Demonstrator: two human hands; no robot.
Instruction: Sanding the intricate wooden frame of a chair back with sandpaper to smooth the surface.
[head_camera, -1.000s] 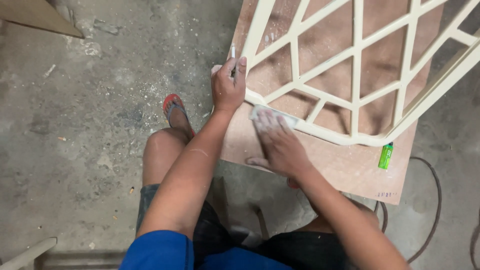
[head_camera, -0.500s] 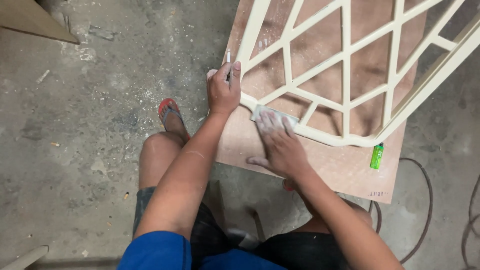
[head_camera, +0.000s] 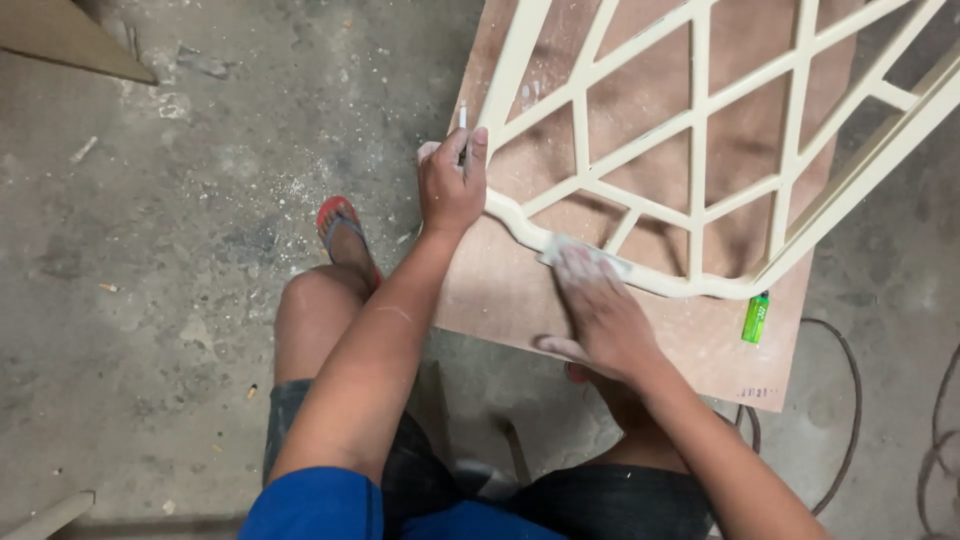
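Observation:
A cream lattice frame (head_camera: 700, 150) with slanted bars lies on a brown plywood board (head_camera: 700, 345). My left hand (head_camera: 452, 185) grips the frame's left rail and keeps a thin white stick, like a cigarette (head_camera: 462, 116), between its fingers. My right hand (head_camera: 600, 310) presses a pale piece of sandpaper (head_camera: 590, 253) flat onto the curved lower corner of the frame. White dust coats my fingers and the rail near them.
A green lighter (head_camera: 754, 318) lies on the board just below the frame. A dark cable (head_camera: 850, 400) curls on the concrete floor at right. My foot in a red sandal (head_camera: 340, 225) rests left of the board. Wood offcuts lie at the far left corners.
My right hand has slid the sandpaper to the right along the frame's lower curved rail. My left hand has stayed on the left rail.

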